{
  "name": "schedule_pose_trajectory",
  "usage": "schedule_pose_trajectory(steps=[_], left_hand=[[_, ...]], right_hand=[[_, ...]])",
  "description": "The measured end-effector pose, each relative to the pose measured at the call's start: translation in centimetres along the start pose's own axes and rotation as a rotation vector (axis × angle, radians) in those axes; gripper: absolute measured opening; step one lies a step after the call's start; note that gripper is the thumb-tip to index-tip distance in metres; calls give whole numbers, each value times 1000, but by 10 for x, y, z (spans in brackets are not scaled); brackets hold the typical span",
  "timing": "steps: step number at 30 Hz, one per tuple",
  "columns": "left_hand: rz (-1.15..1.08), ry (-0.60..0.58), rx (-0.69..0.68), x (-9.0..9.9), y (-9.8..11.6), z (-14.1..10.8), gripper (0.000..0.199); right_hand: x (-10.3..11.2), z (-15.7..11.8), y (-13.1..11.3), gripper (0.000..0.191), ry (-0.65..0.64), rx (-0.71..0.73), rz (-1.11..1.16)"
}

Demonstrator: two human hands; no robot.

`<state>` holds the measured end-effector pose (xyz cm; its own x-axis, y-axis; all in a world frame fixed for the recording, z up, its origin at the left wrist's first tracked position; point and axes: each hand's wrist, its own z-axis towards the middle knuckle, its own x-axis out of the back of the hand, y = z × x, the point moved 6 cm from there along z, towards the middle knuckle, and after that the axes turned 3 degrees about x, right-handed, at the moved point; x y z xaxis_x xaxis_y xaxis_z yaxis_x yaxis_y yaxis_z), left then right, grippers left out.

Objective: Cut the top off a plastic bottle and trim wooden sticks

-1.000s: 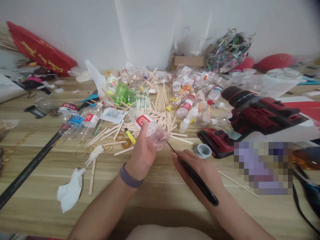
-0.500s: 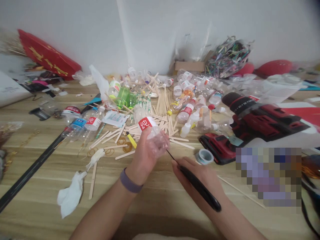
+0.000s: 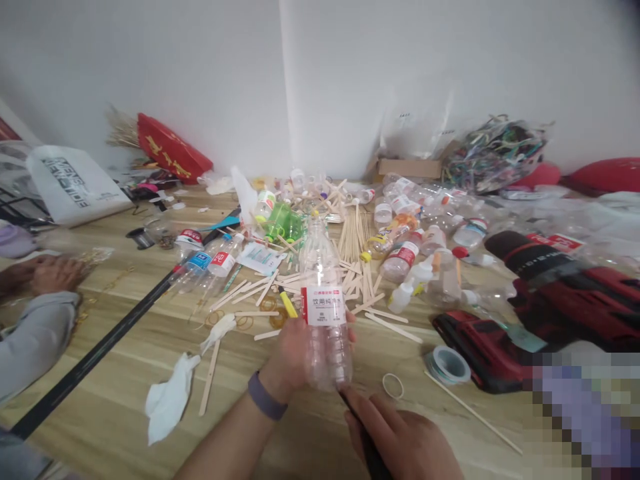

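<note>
A clear plastic bottle (image 3: 325, 307) with a red and white label stands nearly upright above the table, its neck pointing away. Around its lower left side my left hand (image 3: 293, 350) is wrapped, with fingertips showing on the far side. My right hand (image 3: 395, 433) is closed on the black handle of a tool (image 3: 367, 437), whose tip end meets the bottle's base. Whether the tip is inside the bottle cannot be made out. Just right of the bottle, a small pale ring (image 3: 393, 385) lies on the wood.
Wooden sticks (image 3: 356, 233) and several bottles (image 3: 403, 257) lie beyond the hands. A red and black drill (image 3: 565, 280) and a tape roll (image 3: 449, 365) are on the right. At the left are a black pole (image 3: 100, 353) and another person's hands (image 3: 57, 273).
The bottle has turned more upright, its label now facing the camera, and sits lower. My right hand has moved down with the tool. The view has shifted left, bringing another person's hands into sight.
</note>
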<state>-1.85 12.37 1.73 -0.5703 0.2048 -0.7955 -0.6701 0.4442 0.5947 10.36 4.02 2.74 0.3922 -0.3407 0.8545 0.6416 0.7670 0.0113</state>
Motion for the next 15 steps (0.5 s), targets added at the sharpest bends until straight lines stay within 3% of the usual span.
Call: schedule_pose_trajectory(steps=[5,8,12,15], left_hand=[[-14,32,38,0,0,2,59],[-14,52,16,2,-1,5,59],[117,196,-173,8,6,2,51],[300,327,-302,7,17,-5,62]], right_hand=[[0,5,-4,39,-58,7,16],[3,10,-7,41,-6,14,16],[2,7,-3,40,78,-113,123],[-4,-1,1,40,78,-230,229]])
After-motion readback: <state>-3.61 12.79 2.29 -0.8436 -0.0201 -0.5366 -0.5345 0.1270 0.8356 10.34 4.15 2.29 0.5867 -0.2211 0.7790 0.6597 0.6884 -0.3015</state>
